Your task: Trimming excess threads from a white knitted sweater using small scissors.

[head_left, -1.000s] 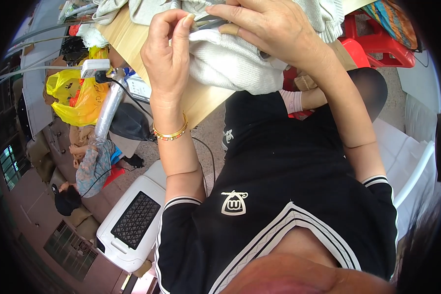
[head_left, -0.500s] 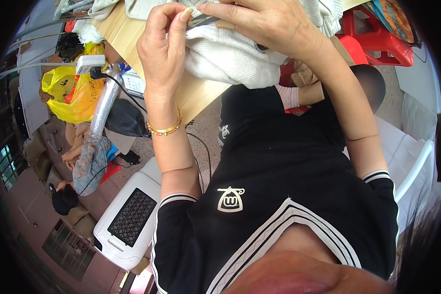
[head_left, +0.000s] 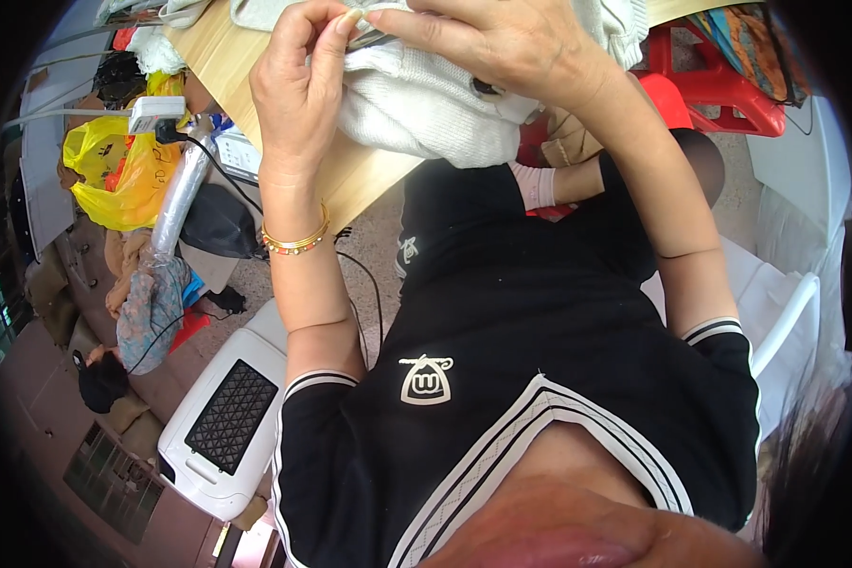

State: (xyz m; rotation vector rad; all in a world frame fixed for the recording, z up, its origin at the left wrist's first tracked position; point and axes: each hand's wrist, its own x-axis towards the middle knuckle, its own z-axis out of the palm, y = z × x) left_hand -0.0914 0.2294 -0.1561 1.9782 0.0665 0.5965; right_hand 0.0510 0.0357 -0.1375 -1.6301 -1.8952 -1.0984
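Note:
A white knitted garment (head_left: 426, 118) lies bunched over the near edge of the wooden table (head_left: 213, 66). At the top of the view, my left hand (head_left: 298, 90) pinches a bit of its edge between thumb and forefinger. My right hand (head_left: 516, 47) reaches in from the other side, its forefinger tip meeting the left fingertips at the knit. Beneath the right fingers shows a thin grey metal piece (head_left: 374, 39), its kind partly hidden. A dark round part (head_left: 486, 87) peeks out below the right palm; I cannot tell what it belongs to.
Left of the table are a yellow plastic bag (head_left: 114, 185), a white power strip (head_left: 156, 114) with a black cable, and a clear-wrapped roll (head_left: 178, 204). A white case (head_left: 222, 417) stands nearer. Another person (head_left: 147, 303) is at far left. Red stools (head_left: 729, 85) stand at right.
The whole view has shifted slightly, so everything appears a little further left. Both hands keep their pinch at the knit edge; more of the dark round part shows under the right palm.

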